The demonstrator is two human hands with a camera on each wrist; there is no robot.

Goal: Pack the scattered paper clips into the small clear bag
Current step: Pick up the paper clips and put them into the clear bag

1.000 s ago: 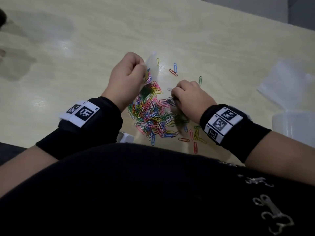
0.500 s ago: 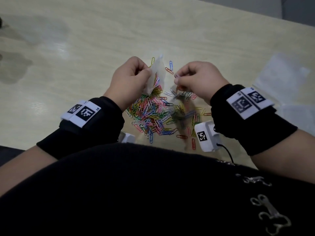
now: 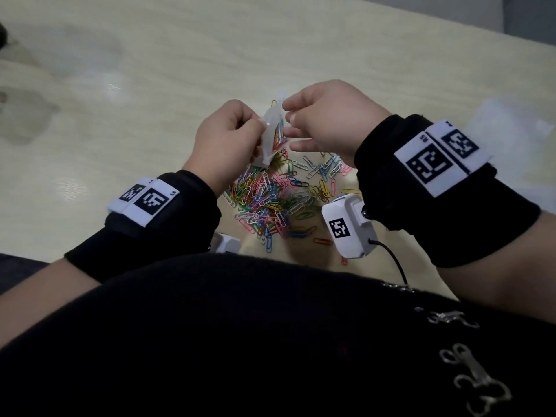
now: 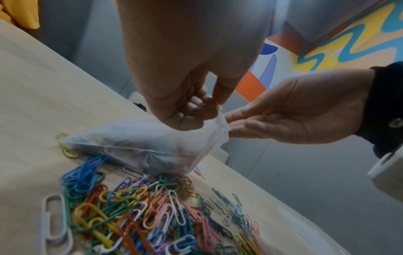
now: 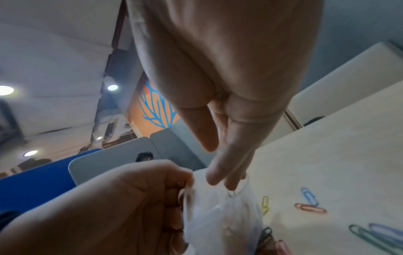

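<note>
**Still lots left to pack**

Already some clips in the bag, held up over the table's near edge. Left hand pinching the bag's rim. Right hand at the bag's mouth, fingers straight, grip hard to tell. Big pile of clips still on the table underneath.

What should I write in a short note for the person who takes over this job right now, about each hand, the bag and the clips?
Left hand: pinches one edge of the small clear bag and holds it up, its bottom on the table.
Right hand: fingers straight at the bag's mouth; whether a clip is between them cannot be seen.
Done: some coloured clips are already inside the bag.
Left: the pile of paper clips lies on the table under the hands, plus a few stray clips beyond the bag. The bag is not closed.
</note>
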